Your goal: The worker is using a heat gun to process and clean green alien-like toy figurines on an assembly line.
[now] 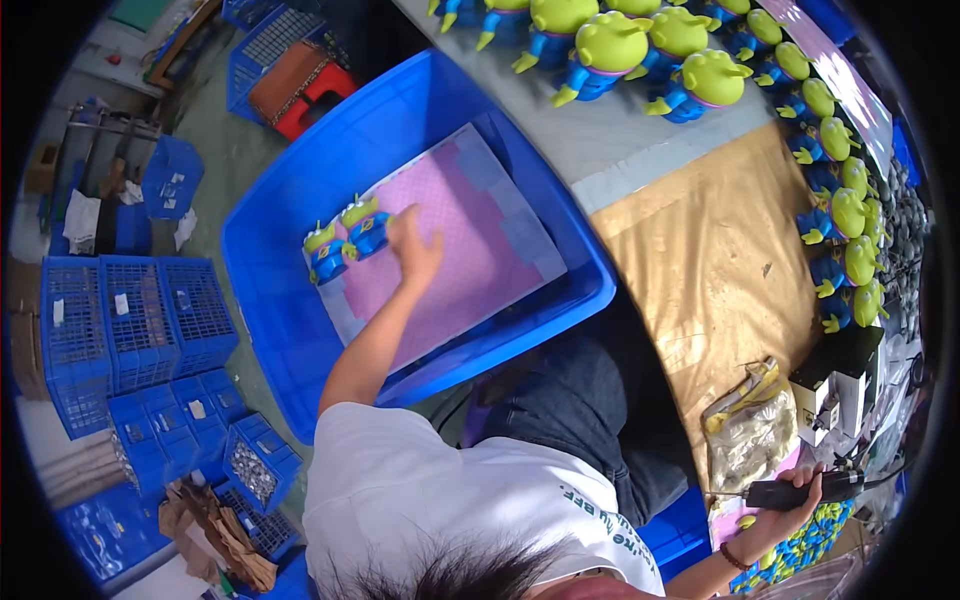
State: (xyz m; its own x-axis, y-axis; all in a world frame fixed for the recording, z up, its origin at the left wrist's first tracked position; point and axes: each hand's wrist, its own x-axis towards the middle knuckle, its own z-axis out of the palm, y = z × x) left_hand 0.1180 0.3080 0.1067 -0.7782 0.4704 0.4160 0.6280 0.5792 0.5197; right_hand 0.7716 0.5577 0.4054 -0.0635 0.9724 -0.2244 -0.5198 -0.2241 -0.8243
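Note:
My left hand (413, 250) reaches into a large blue tub (300, 380), thumb and fingers apart, just beside a green-headed toy figure (366, 228) in blue. A second such toy figure (325, 253) lies next to it. Both rest near the left edge of a pink sheet (460, 250) with grey-blue borders inside the tub. At the lower right, my right hand (800, 500) is wrapped round a black electric screwdriver (775, 494). Its thin bit points left and a cable runs off its back end.
Several finished-looking figures (610, 55) stand on the grey table, with a row (850, 215) along its right side. Gold sheeting (700, 260) covers the near table. A crumpled plastic bag (750, 440), a white box (835, 400) and small blue-green parts (810, 540) lie by my right hand. Blue crates (140, 310) stand left.

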